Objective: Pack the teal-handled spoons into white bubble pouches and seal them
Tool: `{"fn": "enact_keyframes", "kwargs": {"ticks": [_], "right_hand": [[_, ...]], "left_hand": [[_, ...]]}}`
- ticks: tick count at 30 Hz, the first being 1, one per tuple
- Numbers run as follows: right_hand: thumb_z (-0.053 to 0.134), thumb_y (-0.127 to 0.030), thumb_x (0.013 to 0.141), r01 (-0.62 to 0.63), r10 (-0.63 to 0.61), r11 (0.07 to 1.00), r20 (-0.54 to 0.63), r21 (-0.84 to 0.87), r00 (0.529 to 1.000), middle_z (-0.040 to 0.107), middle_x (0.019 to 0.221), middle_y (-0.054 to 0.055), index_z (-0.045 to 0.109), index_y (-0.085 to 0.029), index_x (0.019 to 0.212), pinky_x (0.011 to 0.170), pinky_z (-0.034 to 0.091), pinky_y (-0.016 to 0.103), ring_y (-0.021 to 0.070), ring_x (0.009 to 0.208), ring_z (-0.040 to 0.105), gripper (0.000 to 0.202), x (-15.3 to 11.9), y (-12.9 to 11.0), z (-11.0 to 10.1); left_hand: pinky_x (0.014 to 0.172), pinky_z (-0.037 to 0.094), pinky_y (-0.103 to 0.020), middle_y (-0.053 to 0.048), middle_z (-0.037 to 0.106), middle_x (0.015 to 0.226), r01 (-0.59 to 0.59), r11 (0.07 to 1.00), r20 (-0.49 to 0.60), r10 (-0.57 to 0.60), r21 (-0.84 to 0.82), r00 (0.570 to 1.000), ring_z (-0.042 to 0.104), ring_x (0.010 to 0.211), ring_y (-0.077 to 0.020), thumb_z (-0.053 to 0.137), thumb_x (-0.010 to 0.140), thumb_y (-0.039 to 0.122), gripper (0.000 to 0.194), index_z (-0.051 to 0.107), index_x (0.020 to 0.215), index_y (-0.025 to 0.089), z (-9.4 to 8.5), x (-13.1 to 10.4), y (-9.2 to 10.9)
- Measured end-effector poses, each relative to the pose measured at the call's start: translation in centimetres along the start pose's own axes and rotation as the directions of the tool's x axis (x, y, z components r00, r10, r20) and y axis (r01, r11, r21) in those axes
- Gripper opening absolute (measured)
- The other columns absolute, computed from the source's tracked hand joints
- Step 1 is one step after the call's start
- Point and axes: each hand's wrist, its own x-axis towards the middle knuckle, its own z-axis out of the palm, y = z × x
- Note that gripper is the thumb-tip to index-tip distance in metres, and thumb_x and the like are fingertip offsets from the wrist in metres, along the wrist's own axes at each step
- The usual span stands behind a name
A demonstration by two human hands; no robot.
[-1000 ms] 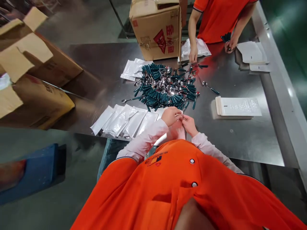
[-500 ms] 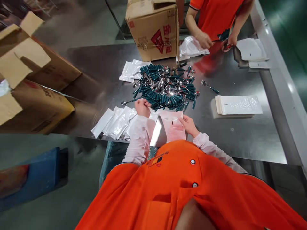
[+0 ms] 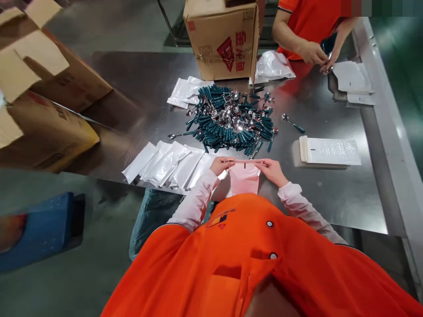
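Pouch (image 3: 244,181) held at its top edge between both hands, at the near side of the counter (image 3: 337,193).
Left hand (image 3: 221,165): fingers pinching the left end of the pouch's top edge. Right hand (image 3: 273,171): fingers pinching the right end; edge drawn straight between them, pouch body hanging toward the orange shirt (image 3: 198,259). Pile of green-handled spoons (image 3: 228,125) lies just beyond the hands; 1 loose spoon (image 3: 293,123) sits apart to its right. Row of white packets (image 3: 165,164) lies beside the left hand. Stack of flat white pouches (image 3: 333,151) rests to the right, well apart from the right hand. 1 cardboard carton (image 3: 224,48) stands behind the pile. Co-worker's hands (image 3: 313,53) meet at the far side; contents too small to tell.
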Motion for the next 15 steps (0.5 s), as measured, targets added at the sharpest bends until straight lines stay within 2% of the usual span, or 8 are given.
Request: {"fn": "enact_keyframes", "kwargs": {"ticks": [3,5,7,9,11,14,15], "right_hand": [[0.066,-0.045,0.073,0.029,-0.032,0.998,0.051,0.049,0.998,0.077,0.091,0.008,0.079,-0.019,0.096,0.076,0.054,0.035,0.0231,0.082,0.069,0.038,0.7,0.3,-1.0],[0.064,-0.041,0.070,0.022,-0.027,0.999,0.104,0.047,0.994,0.077,0.090,0.008,0.079,-0.021,0.086,0.083,0.054,0.037,0.0251,0.088,0.070,0.030,1.0,0.7,-1.5],[0.062,-0.041,0.071,0.002,-0.011,0.998,0.144,0.061,0.990,0.077,0.086,0.007,0.078,-0.021,0.079,0.085,0.054,0.037,0.0253,0.088,0.070,0.027,1.3,1.0,-1.7],[0.066,-0.045,0.070,-0.035,0.025,0.996,0.132,0.077,0.991,0.073,0.077,0.006,0.073,-0.019,0.075,0.078,0.053,0.035,0.0224,0.079,0.067,0.027,1.4,1.2,-1.5],[0.074,-0.048,0.064,-0.074,0.069,0.994,0.063,0.082,0.996,0.064,0.067,0.001,0.065,-0.019,0.075,0.066,0.051,0.031,0.0169,0.064,0.059,0.032,1.4,1.3,-0.9],[0.080,-0.049,0.056,-0.092,0.099,0.986,-0.043,0.139,0.994,0.055,0.066,-0.005,0.056,-0.021,0.089,0.059,0.046,0.027,0.0130,0.060,0.051,0.050,1.4,1.2,0.4],[0.080,-0.050,0.056,-0.101,0.110,0.979,-0.043,0.179,0.993,0.056,0.070,-0.005,0.055,-0.022,0.094,0.060,0.047,0.028,0.0136,0.062,0.053,0.054,1.2,1.2,0.9]], "left_hand": [[0.052,0.035,-0.024,-0.003,0.067,0.067,-0.059,0.998,0.100,0.060,-0.003,0.993,0.048,0.056,-0.0093,0.077,0.060,0.029,0.027,0.081,0.082,0.013,-0.8,0.4,0.2],[0.053,0.038,-0.025,-0.007,0.072,0.082,-0.138,0.990,0.192,0.133,0.014,0.972,0.056,0.064,-0.0131,0.073,0.062,0.032,0.024,0.081,0.077,0.014,-0.9,0.3,0.5],[0.058,0.043,-0.026,-0.010,0.074,0.088,-0.208,0.976,0.224,0.188,0.068,0.956,0.061,0.074,-0.0172,0.073,0.065,0.036,0.026,0.081,0.076,0.014,-0.6,0.1,0.7],[0.068,0.047,-0.028,-0.010,0.074,0.087,-0.234,0.964,0.157,0.213,0.124,0.964,0.063,0.081,-0.0192,0.078,0.065,0.040,0.029,0.080,0.080,0.014,-0.1,0.0,0.6],[0.073,0.049,-0.029,-0.006,0.071,0.079,-0.219,0.970,0.065,0.213,0.107,0.975,0.063,0.077,-0.0174,0.083,0.061,0.039,0.044,0.077,0.097,0.015,0.7,0.0,0.3],[0.066,0.048,-0.027,0.003,0.064,0.069,-0.169,0.985,-0.024,0.168,-0.040,0.985,0.057,0.060,-0.0116,0.085,0.059,0.039,0.083,0.059,0.134,0.016,1.9,-0.1,-1.0],[0.063,0.047,-0.026,0.004,0.063,0.069,-0.160,0.985,-0.036,0.158,-0.064,0.987,0.055,0.057,-0.0106,0.084,0.062,0.040,0.087,0.053,0.139,0.016,2.4,-0.3,-1.6]]}}
